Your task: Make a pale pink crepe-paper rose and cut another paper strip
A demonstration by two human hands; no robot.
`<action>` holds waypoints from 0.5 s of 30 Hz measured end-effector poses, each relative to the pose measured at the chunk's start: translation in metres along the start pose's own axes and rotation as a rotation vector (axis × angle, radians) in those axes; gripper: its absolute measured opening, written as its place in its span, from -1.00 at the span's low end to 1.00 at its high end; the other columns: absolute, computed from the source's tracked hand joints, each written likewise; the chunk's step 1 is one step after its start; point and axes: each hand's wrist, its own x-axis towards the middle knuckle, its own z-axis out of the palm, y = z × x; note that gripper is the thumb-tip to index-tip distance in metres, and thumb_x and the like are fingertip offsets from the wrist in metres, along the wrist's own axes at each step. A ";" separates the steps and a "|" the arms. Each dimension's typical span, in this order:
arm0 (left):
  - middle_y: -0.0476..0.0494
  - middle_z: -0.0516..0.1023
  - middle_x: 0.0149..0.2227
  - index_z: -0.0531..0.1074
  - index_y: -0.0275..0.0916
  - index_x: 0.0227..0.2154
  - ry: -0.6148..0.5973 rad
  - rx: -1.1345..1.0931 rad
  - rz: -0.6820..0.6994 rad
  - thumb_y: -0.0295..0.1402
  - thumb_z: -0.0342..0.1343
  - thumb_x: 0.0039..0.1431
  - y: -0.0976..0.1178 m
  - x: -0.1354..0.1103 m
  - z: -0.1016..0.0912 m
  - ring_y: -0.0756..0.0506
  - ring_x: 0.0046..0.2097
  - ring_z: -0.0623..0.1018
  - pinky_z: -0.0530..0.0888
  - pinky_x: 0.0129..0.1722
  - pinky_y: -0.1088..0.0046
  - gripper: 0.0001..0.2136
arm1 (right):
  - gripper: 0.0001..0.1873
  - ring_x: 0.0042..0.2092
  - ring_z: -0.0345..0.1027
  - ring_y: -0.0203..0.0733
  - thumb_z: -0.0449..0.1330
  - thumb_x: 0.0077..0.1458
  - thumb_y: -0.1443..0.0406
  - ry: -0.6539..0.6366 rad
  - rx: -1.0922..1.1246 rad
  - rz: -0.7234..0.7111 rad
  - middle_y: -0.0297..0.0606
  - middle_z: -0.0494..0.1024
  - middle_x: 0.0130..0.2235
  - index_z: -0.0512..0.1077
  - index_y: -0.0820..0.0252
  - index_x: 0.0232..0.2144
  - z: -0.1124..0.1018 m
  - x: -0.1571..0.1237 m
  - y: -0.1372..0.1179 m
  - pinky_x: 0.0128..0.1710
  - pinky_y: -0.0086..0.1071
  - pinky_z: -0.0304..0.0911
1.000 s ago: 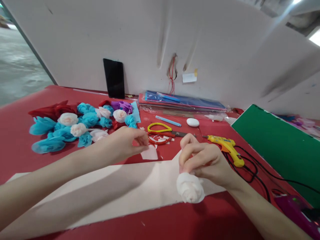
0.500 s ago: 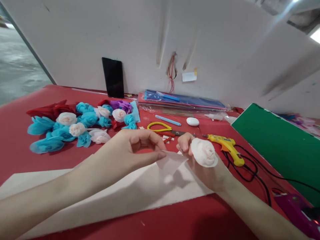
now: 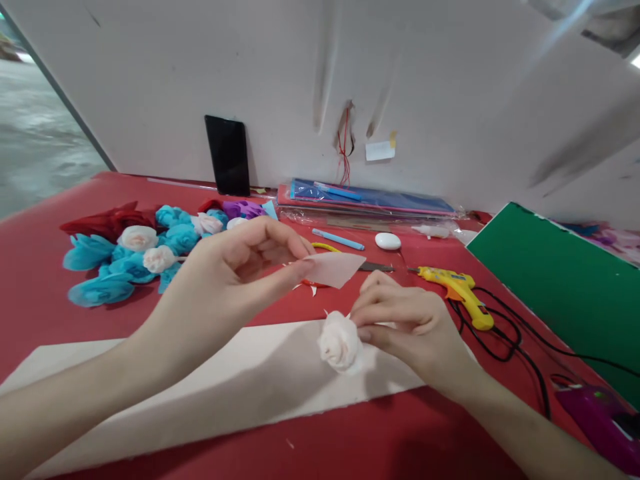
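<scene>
The left hand (image 3: 235, 273) pinches a small pale paper piece (image 3: 334, 269) between thumb and forefinger, held above the red surface (image 3: 380, 433). At six o'clock from that piece, the right hand (image 3: 407, 327) grips a pale pink paper rose (image 3: 341, 343) in closed fingertips, over a long pale paper strip (image 3: 200, 387). A yellow glue gun (image 3: 457, 293) lies at two o'clock of the right hand.

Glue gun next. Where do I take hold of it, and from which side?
Probably take the glue gun by its handle, the near end slanting toward the person, coming from above since it lies flat on the red table. The nozzle points left and the black cord trails right of the handle, so keep the grip clear of both.
</scene>
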 end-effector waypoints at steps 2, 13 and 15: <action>0.13 0.55 -0.41 0.44 -0.14 -0.48 -0.027 0.005 0.038 -0.42 0.19 0.05 0.004 -0.002 0.000 0.07 -0.33 0.54 0.49 -0.34 0.68 -0.94 | -0.91 -0.39 0.27 -0.25 0.31 0.01 0.34 -0.031 0.004 0.096 -0.33 0.56 -0.49 0.61 0.06 -0.48 0.003 -0.001 -0.005 -0.30 -0.30 0.21; 0.15 0.53 -0.51 0.41 -0.16 -0.44 -0.375 -0.218 -0.234 -0.41 0.18 0.11 0.004 -0.007 0.004 0.07 -0.45 0.54 0.42 -0.51 0.67 -0.93 | -0.93 -0.46 0.26 -0.38 0.37 -0.11 0.28 -0.136 0.559 0.640 -0.40 0.47 -0.56 0.60 0.14 -0.56 0.010 -0.007 -0.007 -0.41 -0.46 0.12; 0.16 0.53 -0.52 0.40 -0.16 -0.45 -0.395 -0.265 -0.262 -0.42 0.17 0.12 0.003 -0.006 0.003 0.07 -0.46 0.55 0.40 -0.52 0.68 -0.92 | -0.92 -0.45 0.27 -0.39 0.35 -0.10 0.29 -0.152 0.643 0.675 -0.39 0.49 -0.53 0.59 0.17 -0.55 0.011 -0.007 -0.007 -0.39 -0.46 0.12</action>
